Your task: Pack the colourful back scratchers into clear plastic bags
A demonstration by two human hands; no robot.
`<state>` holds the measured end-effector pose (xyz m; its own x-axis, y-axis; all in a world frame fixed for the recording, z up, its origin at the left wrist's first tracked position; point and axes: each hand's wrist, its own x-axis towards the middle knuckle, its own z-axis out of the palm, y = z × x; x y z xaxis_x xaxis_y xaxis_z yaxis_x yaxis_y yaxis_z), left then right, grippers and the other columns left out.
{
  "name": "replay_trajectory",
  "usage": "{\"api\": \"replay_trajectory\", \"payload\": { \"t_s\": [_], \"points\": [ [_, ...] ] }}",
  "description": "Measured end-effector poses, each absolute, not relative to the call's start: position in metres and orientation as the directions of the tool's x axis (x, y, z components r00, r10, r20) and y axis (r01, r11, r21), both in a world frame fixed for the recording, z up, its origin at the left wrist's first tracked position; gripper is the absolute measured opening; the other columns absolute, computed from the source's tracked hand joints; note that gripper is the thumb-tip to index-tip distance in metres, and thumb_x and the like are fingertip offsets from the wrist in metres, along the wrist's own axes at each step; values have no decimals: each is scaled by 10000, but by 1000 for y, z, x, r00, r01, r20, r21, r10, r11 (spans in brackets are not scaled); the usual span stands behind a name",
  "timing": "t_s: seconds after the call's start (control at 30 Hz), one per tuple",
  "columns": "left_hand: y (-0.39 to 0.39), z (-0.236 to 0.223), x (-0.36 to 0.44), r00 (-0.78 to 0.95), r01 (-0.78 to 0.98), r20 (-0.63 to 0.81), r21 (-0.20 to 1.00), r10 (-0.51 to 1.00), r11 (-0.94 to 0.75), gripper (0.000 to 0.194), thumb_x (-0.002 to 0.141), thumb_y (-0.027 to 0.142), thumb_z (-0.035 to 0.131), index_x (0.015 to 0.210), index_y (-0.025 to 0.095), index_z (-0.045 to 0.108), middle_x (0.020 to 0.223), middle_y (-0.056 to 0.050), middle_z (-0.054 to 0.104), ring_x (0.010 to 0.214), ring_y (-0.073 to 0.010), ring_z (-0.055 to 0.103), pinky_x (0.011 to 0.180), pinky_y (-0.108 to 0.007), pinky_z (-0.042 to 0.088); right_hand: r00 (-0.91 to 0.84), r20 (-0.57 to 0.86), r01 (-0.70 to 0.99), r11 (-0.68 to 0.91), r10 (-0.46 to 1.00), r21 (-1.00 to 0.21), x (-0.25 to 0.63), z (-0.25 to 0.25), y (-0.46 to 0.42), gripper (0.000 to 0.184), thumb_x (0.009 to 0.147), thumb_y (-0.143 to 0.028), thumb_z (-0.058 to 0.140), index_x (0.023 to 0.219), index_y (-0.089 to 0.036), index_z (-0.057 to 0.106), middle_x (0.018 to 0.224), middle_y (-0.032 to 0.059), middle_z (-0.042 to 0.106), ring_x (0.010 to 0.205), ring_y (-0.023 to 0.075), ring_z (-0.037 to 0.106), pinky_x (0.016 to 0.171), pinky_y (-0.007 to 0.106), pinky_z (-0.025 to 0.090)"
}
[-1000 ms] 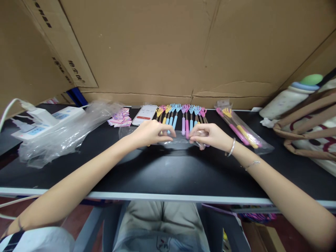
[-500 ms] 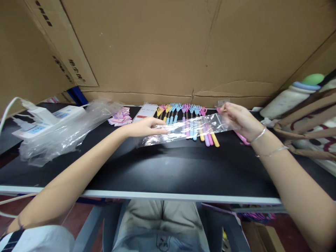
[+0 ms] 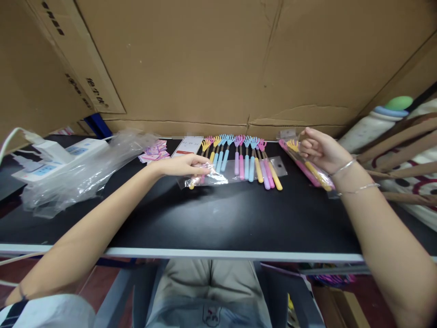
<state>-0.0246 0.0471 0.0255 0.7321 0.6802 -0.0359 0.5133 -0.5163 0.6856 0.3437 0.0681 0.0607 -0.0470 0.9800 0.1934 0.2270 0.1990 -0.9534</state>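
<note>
My left hand point(image 3: 186, 165) grips the left end of a long clear plastic bag point(image 3: 232, 172), thumb below and fingers above. The bag lies flat over the handles of a row of claw-headed back scratchers point(image 3: 251, 157) in yellow, pink, blue and purple. Its right end, with a small hole, is free. My right hand point(image 3: 321, 148) is closed with fingers curled, above bagged back scratchers point(image 3: 319, 175), one pink and one yellow. Whether anything sits inside its fingers is hidden.
Pink and white cards point(image 3: 154, 151) lie beside a phone point(image 3: 188, 145). On the left, a clump of clear bags point(image 3: 78, 175) rests against a white power strip point(image 3: 48, 166). At right stand a bottle point(image 3: 370, 125) and a bag with brown straps point(image 3: 406, 166). Cardboard point(image 3: 191, 64) walls the back.
The clear bag's right end has left my right hand and dropped onto the scratchers. My right hand has moved right, uncovering the bagged pink and yellow scratchers. My left hand keeps its grip.
</note>
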Motion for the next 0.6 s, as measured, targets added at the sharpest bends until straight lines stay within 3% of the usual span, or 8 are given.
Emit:
{"api": "replay_trajectory", "payload": {
  "t_s": [0.1, 0.17, 0.3, 0.47, 0.6],
  "points": [
    [45, 26, -17, 649, 466, 59, 757, 758, -458, 362, 885, 463, 472, 983, 141, 604, 759, -14, 582, 599, -86, 508, 507, -173, 370, -24, -9, -6, -10, 1000, -1000, 339, 58, 71, 328, 990, -260, 269, 770, -206, 507, 410, -87, 414, 314, 26, 278, 486, 246, 292],
    [43, 23, -10, 570, 400, 120, 824, 813, -402, 353, 897, 433, 461, 1028, 132, 589, 676, 8, 534, 510, -64, 444, 449, -165, 335, -33, -51, -62, -53, 998, -997, 334, 54, 73, 364, 997, -287, 235, 789, -204, 522, 422, -72, 460, 331, 42, 350, 494, 237, 316],
    [41, 13, 1, 429, 255, 156, 924, 890, -285, 327, 918, 368, 419, 1112, 138, 545, 572, 52, 454, 372, -38, 353, 360, -156, 279, -129, -61, -26, -65, 990, -998, 322, 38, 75, 176, 920, -327, 454, 845, -203, 554, 549, -36, 594, 448, 80, 521, 553, 237, 426],
    [37, 7, 11, 439, 170, 78, 971, 895, -168, 400, 921, 329, 398, 1292, 179, 397, 816, -40, 647, 439, -68, 530, 380, -169, 382, -290, -27, 95, 1, 957, -995, 299, 17, 67, 217, 833, -384, 589, 942, -208, 528, 776, 39, 706, 640, 150, 661, 686, 327, 526],
    [28, 7, 21, 488, 192, 37, 970, 872, -149, 444, 934, 283, 378, 1361, 184, 302, 1077, -125, 669, 560, -90, 621, 440, -174, 416, -441, -35, 126, 24, 897, -992, 277, 11, 47, 328, 829, -438, 600, 1023, -200, 483, 886, 83, 722, 718, 183, 695, 738, 373, 540]
  ]
}}
